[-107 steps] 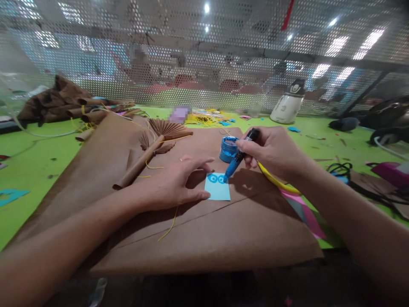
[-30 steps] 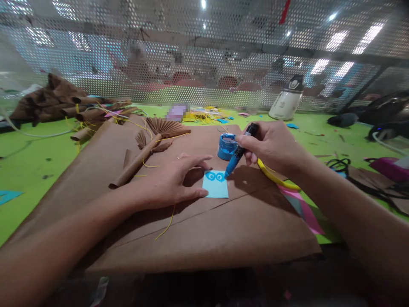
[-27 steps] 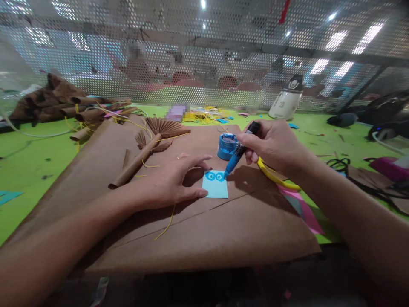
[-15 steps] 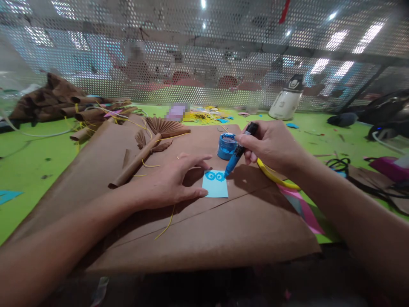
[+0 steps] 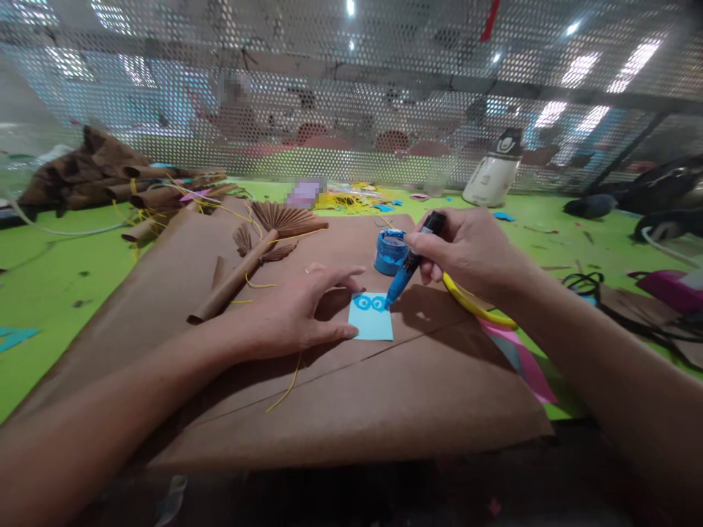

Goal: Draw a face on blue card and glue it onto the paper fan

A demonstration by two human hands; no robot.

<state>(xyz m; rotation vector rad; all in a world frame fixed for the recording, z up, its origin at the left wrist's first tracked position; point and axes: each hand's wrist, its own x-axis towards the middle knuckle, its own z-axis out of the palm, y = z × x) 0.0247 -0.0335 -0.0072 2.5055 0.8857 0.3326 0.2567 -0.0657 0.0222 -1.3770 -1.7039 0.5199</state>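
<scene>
Pale-blue square paper card (image 5: 372, 329) flat on creased brown kraft sheet (image 5: 351, 395); left hand (image 5: 299, 311) fingers spread, pinning card edge; right hand (image 5: 466, 249) fingers gripping blue marker (image 5: 407, 266), tip on two drawn rings; no legible writing

Your pen (image 5: 409, 265) has a black top and a bright blue lower half, and the pale blue card (image 5: 371, 326) carries two darker blue rings. The paint pot (image 5: 389, 252) is blue, the paper sheet (image 5: 351, 395) plain brown, the table (image 5: 49, 278) lime green.
</scene>
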